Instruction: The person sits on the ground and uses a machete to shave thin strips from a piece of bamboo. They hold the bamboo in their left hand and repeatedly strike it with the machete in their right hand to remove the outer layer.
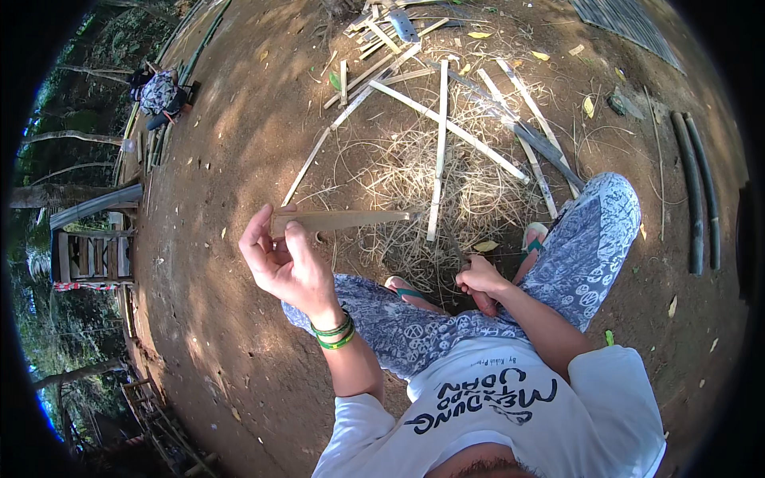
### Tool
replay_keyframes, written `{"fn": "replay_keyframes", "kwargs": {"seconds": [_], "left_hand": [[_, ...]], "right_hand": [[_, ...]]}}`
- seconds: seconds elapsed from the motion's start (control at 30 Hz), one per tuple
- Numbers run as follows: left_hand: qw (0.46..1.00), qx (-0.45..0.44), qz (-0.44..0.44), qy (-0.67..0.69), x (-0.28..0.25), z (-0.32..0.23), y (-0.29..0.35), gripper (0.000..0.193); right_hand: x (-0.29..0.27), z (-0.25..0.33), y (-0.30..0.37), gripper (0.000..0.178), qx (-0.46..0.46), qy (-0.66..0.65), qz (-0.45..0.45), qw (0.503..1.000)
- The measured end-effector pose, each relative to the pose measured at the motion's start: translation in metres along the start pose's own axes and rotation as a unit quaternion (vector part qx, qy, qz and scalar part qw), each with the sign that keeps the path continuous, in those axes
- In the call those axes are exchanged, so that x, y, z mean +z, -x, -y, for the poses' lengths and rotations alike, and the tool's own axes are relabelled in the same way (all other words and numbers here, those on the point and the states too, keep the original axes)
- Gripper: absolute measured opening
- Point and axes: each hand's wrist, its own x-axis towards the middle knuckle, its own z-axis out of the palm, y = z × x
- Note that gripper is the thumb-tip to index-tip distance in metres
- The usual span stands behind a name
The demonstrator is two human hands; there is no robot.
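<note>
My left hand is raised on the left, with green and yellow bands round its wrist. Thumb and fingers pinch one end of a flat, pale bamboo strip, which points to the right. Lower and nearer my lap, my right hand is closed round a knife; its brown handle end shows below the fist. The thin dark blade runs up from the fist, apart from the strip, and is hard to make out against the shavings. Curly bamboo shavings lie heaped beyond my sandalled feet.
Several long split bamboo strips lie across the shavings, with a pile of pieces farther off. Two dark poles rest at the right. A person is at the far left, above a wooden hut.
</note>
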Motion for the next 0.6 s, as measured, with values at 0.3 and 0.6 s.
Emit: {"fn": "replay_keyframes", "kwargs": {"seconds": [0.3, 0.6], "left_hand": [[0.998, -0.056, 0.033, 0.020, -0.023, 0.008, -0.018, 0.018], [0.956, -0.167, 0.104, 0.218, -0.042, -0.003, 0.009, 0.028]], "right_hand": [[-0.004, -0.001, 0.014, 0.020, 0.009, 0.287, -0.049, 0.957], [0.012, 0.065, 0.076, 0.023, -0.113, -0.106, -0.014, 0.988]]}}
